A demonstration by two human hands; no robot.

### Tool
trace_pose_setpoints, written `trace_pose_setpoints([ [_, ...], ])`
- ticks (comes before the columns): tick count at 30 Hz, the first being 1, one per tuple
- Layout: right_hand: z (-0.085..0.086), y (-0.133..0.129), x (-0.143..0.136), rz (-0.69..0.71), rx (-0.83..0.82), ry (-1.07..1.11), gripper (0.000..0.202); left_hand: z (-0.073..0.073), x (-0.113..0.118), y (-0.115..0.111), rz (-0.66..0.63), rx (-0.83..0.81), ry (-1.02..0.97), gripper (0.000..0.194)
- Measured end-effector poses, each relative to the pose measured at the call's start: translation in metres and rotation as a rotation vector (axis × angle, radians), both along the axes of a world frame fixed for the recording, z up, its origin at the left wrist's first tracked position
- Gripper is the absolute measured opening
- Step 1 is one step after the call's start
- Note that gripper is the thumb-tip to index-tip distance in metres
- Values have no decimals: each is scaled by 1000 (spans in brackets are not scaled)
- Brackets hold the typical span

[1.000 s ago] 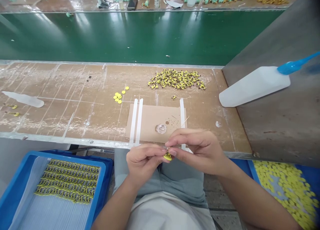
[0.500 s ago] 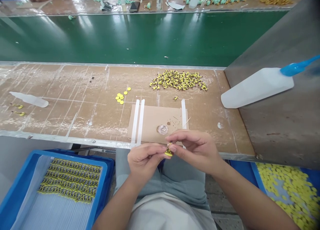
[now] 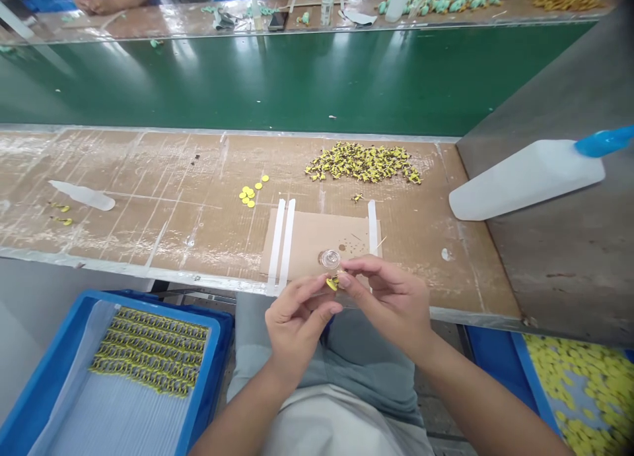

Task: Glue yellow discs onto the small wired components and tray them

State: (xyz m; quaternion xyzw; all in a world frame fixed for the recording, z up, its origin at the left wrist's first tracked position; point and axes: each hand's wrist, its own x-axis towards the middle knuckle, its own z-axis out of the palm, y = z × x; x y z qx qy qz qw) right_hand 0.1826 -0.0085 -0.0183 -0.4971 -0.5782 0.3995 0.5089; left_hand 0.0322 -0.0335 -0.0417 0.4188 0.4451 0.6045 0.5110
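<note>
Between the fingertips of my right hand (image 3: 391, 297) is a small yellow-and-dark figure on a yellow disc (image 3: 332, 283). My left hand (image 3: 297, 314) is beside it, thumb and forefinger parted around the disc's left side; its forefinger tip is close to the disc, and contact is hard to tell. Just beyond the fingers a small clear dish (image 3: 329, 259) stands on a taped cardboard sheet (image 3: 307, 235). Several loose yellow discs (image 3: 247, 195) lie to the left, and a heap of small yellow-and-dark figures (image 3: 364, 162) lies behind the sheet.
A white bottle with a blue cap (image 3: 525, 179) leans at the right by a metal panel (image 3: 569, 245). A blue tray (image 3: 212, 350) of figure rows is lower left, a bin of yellow discs (image 3: 584, 377) lower right. Across the green belt (image 3: 297, 80) are people's hands.
My left thumb has come away from the disc and its fingers have spread. The figure in my right fingertips has risen slightly toward the dish. The whole view has shifted a little.
</note>
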Motion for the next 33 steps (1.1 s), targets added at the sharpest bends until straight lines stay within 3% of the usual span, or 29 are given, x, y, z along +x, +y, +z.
trace_pose_setpoints([
  [5,-13,-9,-8,21,22,-49,19,-2,-7,-8,105,-3,34,35],
  [10,-24,-21,-34,29,-65,-56,19,-6,-34,-26,158,-1,131,33],
  [21,-36,-28,-119,346,-352,-28,21,-21,-111,-76,438,-66,264,27],
  [33,-39,-23,-142,453,-276,39,16,-23,-135,-78,493,-6,260,28],
])
